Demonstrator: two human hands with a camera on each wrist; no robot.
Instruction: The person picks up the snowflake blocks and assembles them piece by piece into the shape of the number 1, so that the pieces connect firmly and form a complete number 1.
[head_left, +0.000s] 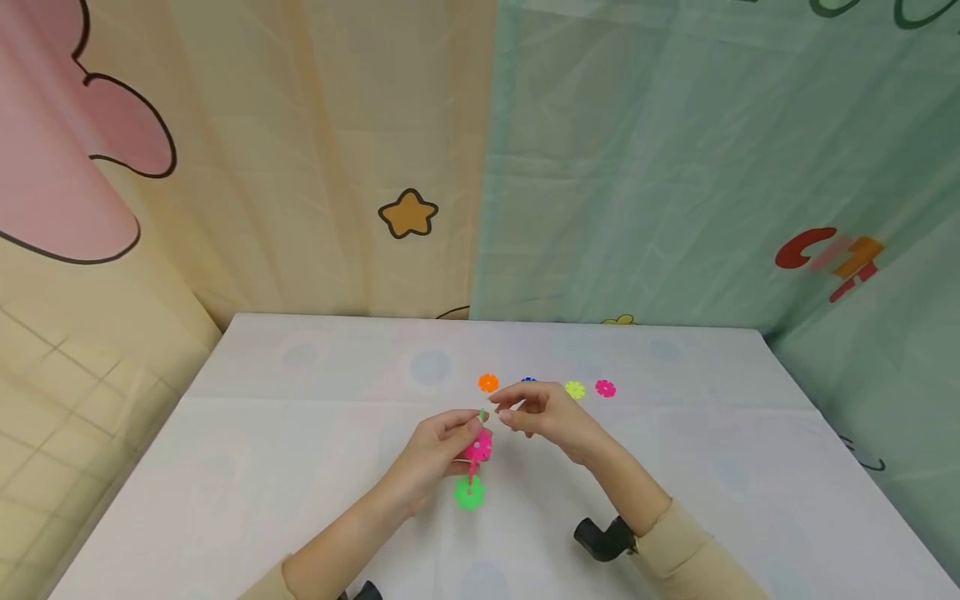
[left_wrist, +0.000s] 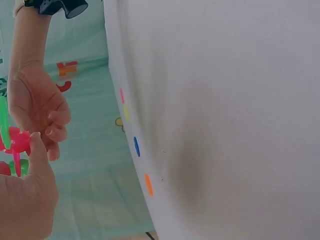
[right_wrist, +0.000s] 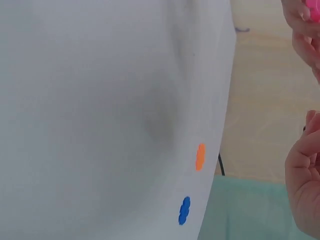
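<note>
In the head view my left hand (head_left: 435, 454) grips a small cluster of joined notched plastic discs above the table. A pink disc (head_left: 479, 446) faces up beside the fingers, and a green disc (head_left: 470, 493) hangs at the lower end. Another green disc (left_wrist: 4, 122) stands edge-on at the cluster's upper end in the left wrist view. Just to the right hovers my right hand (head_left: 551, 417), its fingers loosely bent and its fingertips apart from the cluster. No piece shows in the right hand. Left-hand fingers hide part of the cluster.
On the white-covered table (head_left: 300, 450), beyond the hands, lie loose discs in a row: orange (head_left: 488, 382), blue (head_left: 528, 379) partly behind the right hand, yellow (head_left: 575, 390) and pink (head_left: 605, 388). A printed curtain (head_left: 637, 167) hangs behind the far edge.
</note>
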